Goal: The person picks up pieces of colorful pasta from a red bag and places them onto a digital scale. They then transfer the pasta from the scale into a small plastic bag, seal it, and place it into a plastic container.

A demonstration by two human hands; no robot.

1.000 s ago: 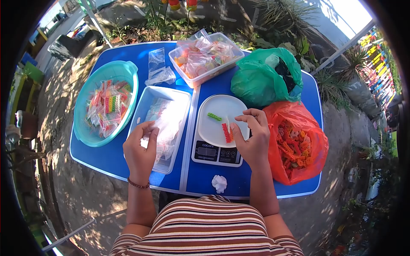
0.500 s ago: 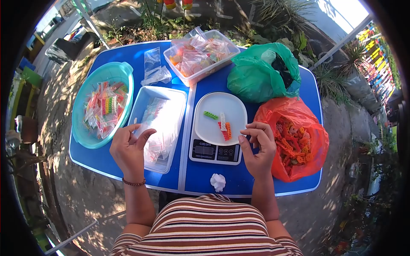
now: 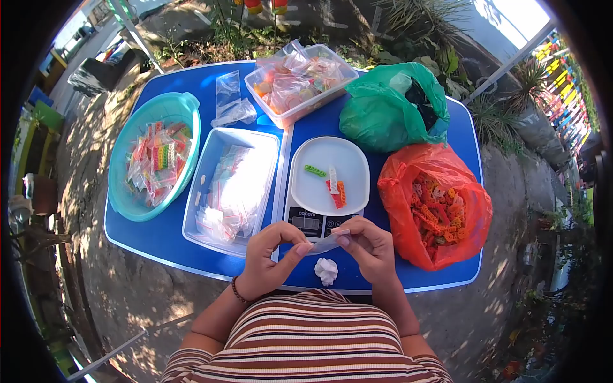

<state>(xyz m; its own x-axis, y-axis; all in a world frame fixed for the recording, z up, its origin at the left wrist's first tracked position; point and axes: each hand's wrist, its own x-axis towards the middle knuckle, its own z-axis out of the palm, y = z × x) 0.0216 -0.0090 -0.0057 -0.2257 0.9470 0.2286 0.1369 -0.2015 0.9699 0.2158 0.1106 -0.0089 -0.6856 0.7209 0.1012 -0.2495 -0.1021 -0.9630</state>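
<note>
Both hands pinch a small clear plastic bag [image 3: 325, 243] in front of the kitchen scale [image 3: 307, 223]. My left hand [image 3: 273, 256] is closed on its left end, and my right hand [image 3: 369, 250] grips the right end. On the scale, a white tray [image 3: 319, 150] holds a green piece [image 3: 315, 170], a white piece [image 3: 333, 180] and red and orange pieces [image 3: 340, 194]. A crumpled white wad [image 3: 326, 271] lies just below the bag. Left of the scale, a white container [image 3: 272, 143] holds small plastic bags [image 3: 223, 220].
A teal basin [image 3: 117, 172] of filled packets stands at the left. Behind are loose clear bags [image 3: 233, 108] and a plastic box [image 3: 274, 120] of packets. A green bag [image 3: 377, 115] and a red bag [image 3: 408, 239] of colourful pieces stand right on the blue table [image 3: 156, 255].
My left hand has moved right from the white container, and my right hand has come down and left. The hands now meet around a clear bag in front of the scale.
</note>
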